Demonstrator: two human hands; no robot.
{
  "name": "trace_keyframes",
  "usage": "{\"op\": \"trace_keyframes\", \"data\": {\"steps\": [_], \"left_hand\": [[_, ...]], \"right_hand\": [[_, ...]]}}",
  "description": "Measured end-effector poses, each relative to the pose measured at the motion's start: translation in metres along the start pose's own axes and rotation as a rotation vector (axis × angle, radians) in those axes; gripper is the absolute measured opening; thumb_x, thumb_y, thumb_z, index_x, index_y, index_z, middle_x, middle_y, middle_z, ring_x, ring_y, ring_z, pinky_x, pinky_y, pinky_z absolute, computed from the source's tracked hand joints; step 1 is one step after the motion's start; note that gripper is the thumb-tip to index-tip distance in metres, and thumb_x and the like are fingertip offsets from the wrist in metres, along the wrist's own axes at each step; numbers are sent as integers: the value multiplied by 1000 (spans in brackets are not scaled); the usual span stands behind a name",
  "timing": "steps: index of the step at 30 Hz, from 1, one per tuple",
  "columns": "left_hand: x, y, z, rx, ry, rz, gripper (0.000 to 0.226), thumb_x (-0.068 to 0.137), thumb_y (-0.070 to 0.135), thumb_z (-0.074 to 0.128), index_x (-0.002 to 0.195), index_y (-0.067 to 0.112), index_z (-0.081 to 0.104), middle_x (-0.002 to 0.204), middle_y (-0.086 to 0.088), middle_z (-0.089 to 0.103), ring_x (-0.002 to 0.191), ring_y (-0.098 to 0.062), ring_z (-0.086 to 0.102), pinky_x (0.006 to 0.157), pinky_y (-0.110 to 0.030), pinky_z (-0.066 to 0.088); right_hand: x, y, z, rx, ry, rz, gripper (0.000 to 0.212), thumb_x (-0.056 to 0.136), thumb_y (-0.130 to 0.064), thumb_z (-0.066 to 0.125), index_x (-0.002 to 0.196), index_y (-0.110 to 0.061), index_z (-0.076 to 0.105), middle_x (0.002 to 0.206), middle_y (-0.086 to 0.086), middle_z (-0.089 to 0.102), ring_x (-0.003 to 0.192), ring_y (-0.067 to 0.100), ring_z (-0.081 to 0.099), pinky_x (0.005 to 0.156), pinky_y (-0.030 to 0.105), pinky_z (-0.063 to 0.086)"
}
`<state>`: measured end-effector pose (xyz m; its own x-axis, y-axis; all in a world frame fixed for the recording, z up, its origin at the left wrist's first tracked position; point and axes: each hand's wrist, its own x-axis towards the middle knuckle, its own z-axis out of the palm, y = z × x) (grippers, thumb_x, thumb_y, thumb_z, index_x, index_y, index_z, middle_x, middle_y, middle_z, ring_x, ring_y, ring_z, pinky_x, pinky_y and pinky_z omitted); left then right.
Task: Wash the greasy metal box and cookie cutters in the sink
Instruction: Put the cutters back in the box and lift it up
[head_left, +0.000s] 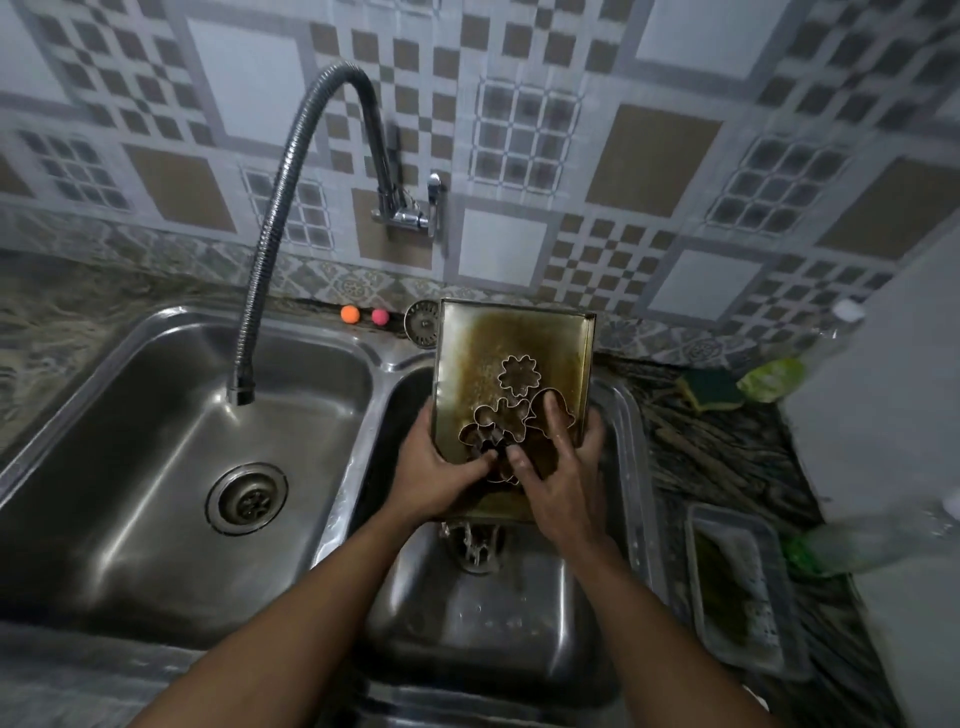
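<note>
Left hand (441, 470) grips the left wall of the metal box (483, 343), thumb inside on the cookie cutters (506, 410). Right hand (563, 467) grips the right wall, thumb and index finger pressed inside. The box is tilted at frame centre, above the right basin of the sink (519, 623).

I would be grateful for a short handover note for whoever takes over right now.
Left hand grips the metal box by its left edge; right hand holds its right edge. The box is above the right basin, cookie cutters lying inside.
Done: nothing visible; box brown with grease.
Left: wash everything. Faucet hangs over the left basin, no water seen; sponge on right counter.
</note>
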<state>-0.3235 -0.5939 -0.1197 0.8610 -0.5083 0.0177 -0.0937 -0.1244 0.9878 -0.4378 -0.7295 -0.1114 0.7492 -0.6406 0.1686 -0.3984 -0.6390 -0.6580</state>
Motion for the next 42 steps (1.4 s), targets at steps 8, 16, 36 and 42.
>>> {"op": "trace_keyframes", "data": {"steps": [8, 16, 36, 42], "left_hand": [[2, 57, -15, 28, 105, 257, 79, 63, 31, 91, 131, 20, 53, 119, 5, 67, 111, -10, 65, 95, -40, 54], [1, 93, -24, 58, 168, 353, 84, 61, 14, 90, 135, 17, 51, 118, 10, 66, 111, 0, 62, 93, -16, 48], [26, 130, -33, 171, 150, 481, 100, 61, 28, 85, 147, 20, 33, 133, 1, 53, 127, -14, 50, 104, -42, 47], [37, 132, -37, 175, 168, 467, 113, 59, 37, 89, 152, 20, 26, 144, -1, 46, 137, -16, 43, 111, -44, 41]], "right_hand": [[14, -37, -25, 10, 122, -136, 77, 79, -76, 44, 146, -37, 38, 161, 10, -4, 148, 29, 13, 100, 31, 33], [21, -63, -46, -1, 165, -221, 75, 82, -75, 39, 148, -50, 13, 160, 7, -10, 143, 36, 21, 99, 41, 41], [46, -95, -89, -133, 152, -256, 85, 80, -74, 46, 152, -42, 13, 158, 12, -22, 145, 40, 13, 100, 49, 44], [53, -100, -88, -155, 186, -293, 78, 85, -60, 57, 151, -33, 25, 157, 20, -15, 143, 39, 17, 100, 38, 41]]}}
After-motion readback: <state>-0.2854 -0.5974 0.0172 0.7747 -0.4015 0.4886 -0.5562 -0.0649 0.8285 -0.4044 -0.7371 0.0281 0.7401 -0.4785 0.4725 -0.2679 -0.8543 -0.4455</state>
